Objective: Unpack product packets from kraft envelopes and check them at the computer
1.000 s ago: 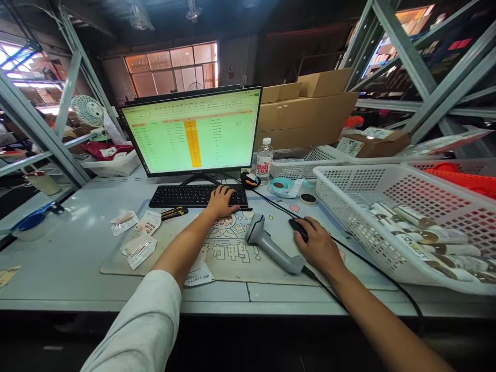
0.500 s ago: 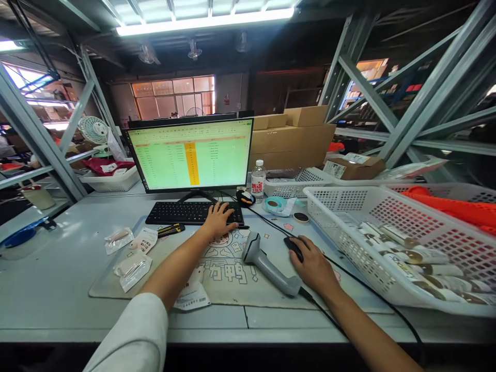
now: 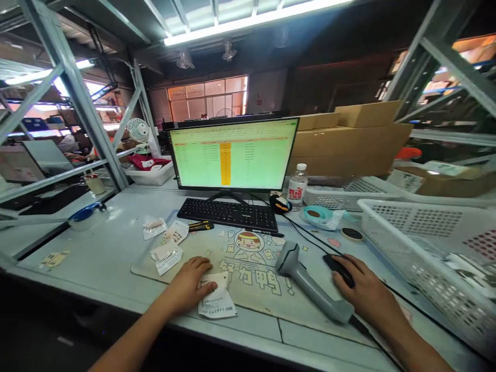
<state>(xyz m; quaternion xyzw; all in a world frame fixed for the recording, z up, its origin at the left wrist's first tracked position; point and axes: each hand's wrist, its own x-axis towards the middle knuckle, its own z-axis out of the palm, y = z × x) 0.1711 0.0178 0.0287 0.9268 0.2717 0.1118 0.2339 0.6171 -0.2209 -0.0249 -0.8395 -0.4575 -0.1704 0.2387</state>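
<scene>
My right hand (image 3: 368,289) rests over a black computer mouse (image 3: 340,269), its fingers curved around it. On the mat's front-left part lies my left hand (image 3: 189,287), fingers stretched forward and thumb on the edge of a white printed packet (image 3: 217,299). Between the two hands a grey barcode scanner (image 3: 310,284) lies on its side, its cable running toward the front edge. A black keyboard (image 3: 228,212) stands beyond the left hand, below a lit monitor (image 3: 248,160) that displays a table with an orange column.
Several small packets (image 3: 167,253) and yellow-black utility knives (image 3: 200,226) lie on the left. At the back right stand a water bottle (image 3: 297,188), a roll of turquoise tape (image 3: 315,213) and a black round item (image 3: 352,234). A white basket (image 3: 391,248) borders the right side.
My left hand has left the keyboard and come back toward me to the white packet. My right hand stays on the mouse. The view has turned left.
</scene>
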